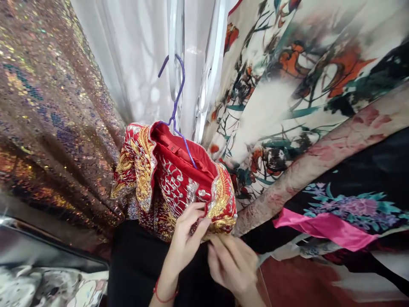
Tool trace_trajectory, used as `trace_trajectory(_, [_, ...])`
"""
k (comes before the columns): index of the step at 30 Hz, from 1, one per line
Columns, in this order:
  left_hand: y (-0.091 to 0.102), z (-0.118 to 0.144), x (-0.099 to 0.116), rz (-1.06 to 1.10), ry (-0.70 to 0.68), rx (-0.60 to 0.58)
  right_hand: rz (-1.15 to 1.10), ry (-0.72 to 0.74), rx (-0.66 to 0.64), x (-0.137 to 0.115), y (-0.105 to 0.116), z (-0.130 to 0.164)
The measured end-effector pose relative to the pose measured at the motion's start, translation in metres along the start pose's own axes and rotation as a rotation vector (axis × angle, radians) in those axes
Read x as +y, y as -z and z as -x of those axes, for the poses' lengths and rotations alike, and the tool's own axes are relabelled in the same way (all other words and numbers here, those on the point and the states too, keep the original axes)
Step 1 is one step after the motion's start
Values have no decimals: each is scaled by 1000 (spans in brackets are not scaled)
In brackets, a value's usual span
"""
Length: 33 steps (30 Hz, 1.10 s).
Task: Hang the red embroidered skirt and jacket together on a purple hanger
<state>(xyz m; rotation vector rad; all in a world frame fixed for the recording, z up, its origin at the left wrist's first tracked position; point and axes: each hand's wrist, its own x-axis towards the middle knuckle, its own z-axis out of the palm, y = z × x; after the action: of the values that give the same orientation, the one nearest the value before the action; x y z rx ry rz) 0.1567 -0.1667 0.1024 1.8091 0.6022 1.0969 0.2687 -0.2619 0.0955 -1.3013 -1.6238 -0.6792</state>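
Note:
A red jacket (174, 179) with gold and silver embroidery hangs on a purple wire hanger (179, 91), its red lining and a small neck label showing at the collar. My left hand (188, 234), with a red string bracelet (164, 294) on its wrist, pinches the jacket's front near the gold-embroidered edge on the right. Just below and right of it, my right hand (233, 260) has its fingers closed at the lower edge of the garment, slightly blurred. Exactly which bit of cloth sits between those fingers is hidden.
Sequined cloth (60, 106) drapes at the left, and a white curtain (137, 55) hangs behind the hanger. Floral-printed fabric (275, 102) fills the right, above black embroidered cloth (367, 170) and a pink ribbon (326, 228). Black fabric (137, 264) lies below the jacket.

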Motion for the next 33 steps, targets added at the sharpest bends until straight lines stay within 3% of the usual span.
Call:
trace_trajectory(3, [-1, 3, -2, -30, -39, -8, -97, -123, 179, 25, 21, -24])
trace_trajectory(4, [0, 5, -4, -37, -41, -15, -140, -275, 226, 38, 21, -38])
trace_trajectory(6, [3, 8, -9, -29, -44, -43, -261, -398, 141, 68, 8, -68])
trace_trajectory(8, [6, 12, -10, 0, -32, -44, -442, -425, -48, 99, -16, -90])
trace_trajectory(10, [7, 16, -8, 39, -1, -6, -657, -497, -299, 120, -40, -94])
trace_trajectory(12, [6, 18, -4, 88, 45, 48, -788, -575, -436, 129, -56, -84])
trace_trajectory(14, [2, 17, -1, 133, 82, 79, -798, -662, -400, 128, -60, -70])
trace_trajectory(17, [-3, 6, -4, 146, 128, 107, -636, -751, -100, 118, -43, -66])
trace_trajectory(20, [2, -13, -15, 113, 123, 126, -397, -667, 155, 104, -10, -87])
trace_trajectory(25, [29, -45, -30, -129, 12, 347, -37, -501, 193, 79, 26, -108])
trace_trajectory(29, [31, -46, -55, -232, 32, 486, 115, -334, 127, 69, 14, -76])
trace_trajectory(33, [18, -25, -100, -76, 116, 522, 188, -187, 82, 65, -7, -43])
